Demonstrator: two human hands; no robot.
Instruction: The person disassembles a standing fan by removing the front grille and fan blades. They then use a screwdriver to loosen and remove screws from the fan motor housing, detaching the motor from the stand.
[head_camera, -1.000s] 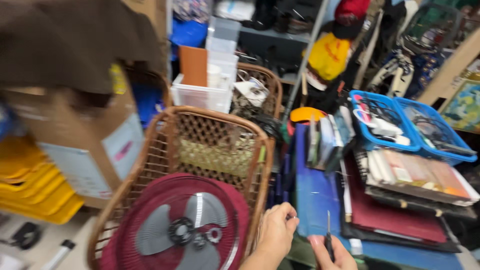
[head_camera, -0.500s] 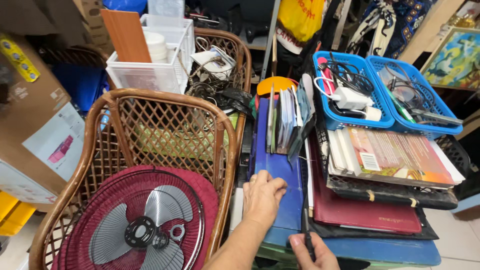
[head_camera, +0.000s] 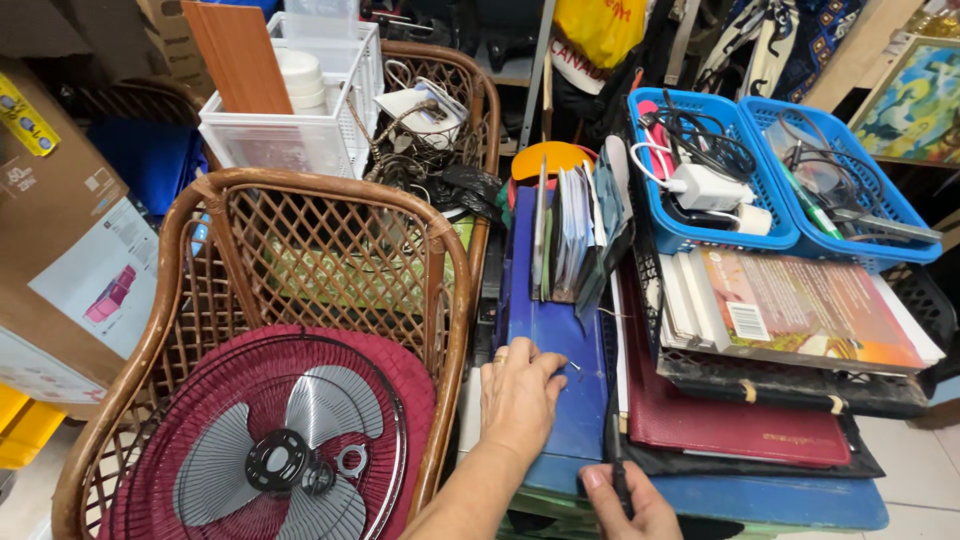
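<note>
A person's left hand (head_camera: 520, 395) lies palm down on a blue flat board (head_camera: 555, 340), the fingers spread and gripping nothing, the fingertips touching a small silvery metal piece (head_camera: 573, 366) that sits on the board's surface. The right hand (head_camera: 628, 505), low at the frame's edge, has its grip closed round a thin dark tool (head_camera: 617, 465) that stands nearly upright, tip toward the board; whether it is a pen or a blade cannot be told. The board sits on a crowded stack between a rattan chair (head_camera: 330, 240) and a maroon folder (head_camera: 720, 420), with upright papers and folders (head_camera: 575, 235) at its far end. Doing this well seems to call for a steady press from the flat hand so the board does not slide on the loose pile beneath, and for bringing the tool in slowly, its point kept clear of the resting fingers. A red fan guard (head_camera: 270, 440) fills the chair seat; two blue baskets (head_camera: 780, 170) of cables and chargers rest on books (head_camera: 800, 310) to the right, near enough to be knocked by a careless elbow.
</note>
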